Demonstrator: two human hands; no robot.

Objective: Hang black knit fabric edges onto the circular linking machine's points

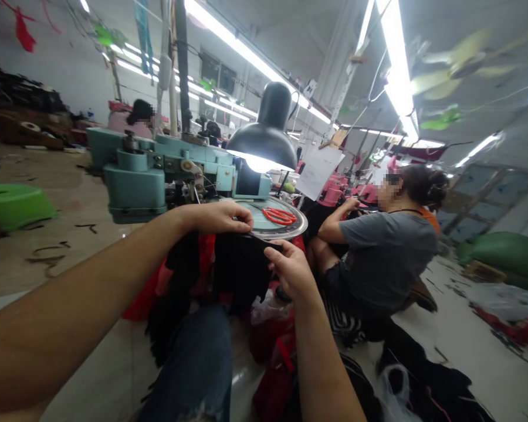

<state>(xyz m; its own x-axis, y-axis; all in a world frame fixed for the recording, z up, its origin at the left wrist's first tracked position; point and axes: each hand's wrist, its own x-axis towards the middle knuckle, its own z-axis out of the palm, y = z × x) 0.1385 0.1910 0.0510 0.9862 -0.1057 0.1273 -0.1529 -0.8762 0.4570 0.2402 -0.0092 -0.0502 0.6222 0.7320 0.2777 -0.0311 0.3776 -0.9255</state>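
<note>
A piece of black fabric (pixel 240 269) hangs down in front of a round machine plate, its top edge stretched between my two hands. My left hand (pixel 222 217) pinches that edge close to the plate's near rim. Lower and to the right, my right hand (pixel 290 265) grips the other end between thumb and fingers. Orange-handled scissors (pixel 279 217) lie on the round plate (pixel 303 225), just beyond my hands. The teal sewing machine (pixel 136 181) stands to the left, and a dark lamp (pixel 264 135) shines down over the plate.
At right sits a co-worker (pixel 382 252) in a grey shirt. A green stool (pixel 17 205) stands on the floor at left. Red and black cloth lies around my knees, with a clear plastic bag (pixel 396 387) at lower right. A paper sheet (pixel 319 170) hangs beside the lamp.
</note>
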